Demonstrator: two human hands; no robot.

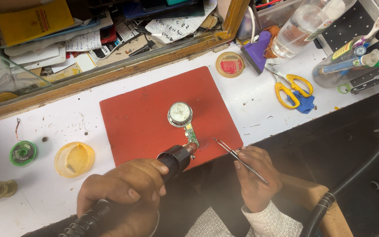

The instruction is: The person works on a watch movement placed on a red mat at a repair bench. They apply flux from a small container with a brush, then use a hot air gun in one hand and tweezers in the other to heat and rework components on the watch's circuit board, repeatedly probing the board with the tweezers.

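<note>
Below, the left hand (pixel 121 186) was wrapped around the black handle of a hot-air tool (pixel 174 160), its ribbed hose trailing off toward the lower edge. The nozzle pointed up and to the right, its tip just beside the lower end of a small green circuit board (pixel 192 135). That board lay on a red mat (pixel 141 118) in the middle of the white counter (pixel 44 193), joined at its upper end to a round metal part (pixel 180 114) with a pale face.

The right hand (pixel 253 175) was closed on a pair of thin metal tweezers (pixel 237 158), pinched between thumb and fingers, with the points lying at the mat's lower right edge, near the board but apart from it. So the board sat ahead of both hands, between the nozzle on its left and the tweezer tips on its right.

Elsewhere on the counter lay yellow-handled scissors (pixel 292 87), a yellow translucent dish (pixel 74 159), a green spool (pixel 23 152) and a round tin (pixel 230 64).
</note>
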